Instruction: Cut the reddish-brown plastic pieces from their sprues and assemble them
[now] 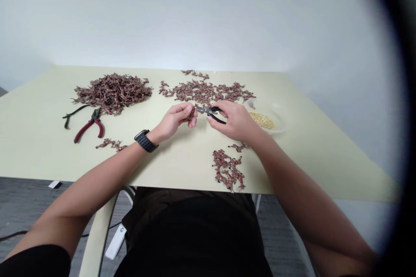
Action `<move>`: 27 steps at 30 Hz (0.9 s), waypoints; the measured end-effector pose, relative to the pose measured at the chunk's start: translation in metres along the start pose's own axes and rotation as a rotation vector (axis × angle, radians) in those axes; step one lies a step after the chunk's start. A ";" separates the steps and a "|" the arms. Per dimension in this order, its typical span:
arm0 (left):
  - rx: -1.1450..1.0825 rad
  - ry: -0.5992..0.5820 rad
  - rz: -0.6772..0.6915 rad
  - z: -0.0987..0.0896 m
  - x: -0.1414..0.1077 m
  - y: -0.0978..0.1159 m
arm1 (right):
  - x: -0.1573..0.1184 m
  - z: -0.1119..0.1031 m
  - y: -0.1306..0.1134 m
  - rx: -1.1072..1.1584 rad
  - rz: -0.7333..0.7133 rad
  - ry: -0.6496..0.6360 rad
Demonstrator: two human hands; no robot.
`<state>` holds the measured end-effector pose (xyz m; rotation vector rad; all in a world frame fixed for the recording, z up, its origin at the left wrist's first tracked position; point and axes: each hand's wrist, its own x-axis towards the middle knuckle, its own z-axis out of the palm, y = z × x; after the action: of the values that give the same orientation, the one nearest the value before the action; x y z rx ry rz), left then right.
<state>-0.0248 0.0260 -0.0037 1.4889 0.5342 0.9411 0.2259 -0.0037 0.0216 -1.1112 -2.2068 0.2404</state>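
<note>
Across the pale table (42,156), copper-coloured pieces (112,93) are being left in heaps. Black-handled snips (208,111) are being gripped by the curled fingers of the right hand (235,121), while a small piece (191,114) is being pinched at their tips by the left hand (175,120); a cut appears called for.

**Both hands close together, fingers curled**

Left arm (97,186) and right arm (292,181) reached forward from the lower corners of the view, forearms angled inward. Left hand (177,120) sat just beside right hand (234,121), not touching. Right hand was turned knuckles-up, fingers closed. Left fingertips (189,108) looked pinched together, though the view was too small to be sure.
</note>
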 end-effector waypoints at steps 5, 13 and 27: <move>-0.011 -0.006 -0.024 -0.002 0.000 -0.001 | -0.001 -0.001 0.001 -0.006 0.001 -0.011; 0.062 0.006 0.081 0.001 0.000 -0.006 | -0.001 -0.001 -0.009 0.063 0.121 -0.065; 1.075 0.246 0.552 -0.009 0.000 0.004 | 0.002 0.005 -0.021 0.982 0.591 -0.367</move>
<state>-0.0325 0.0306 -0.0007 2.5877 0.9115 1.3704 0.2081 -0.0144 0.0275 -1.1127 -1.5707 1.6719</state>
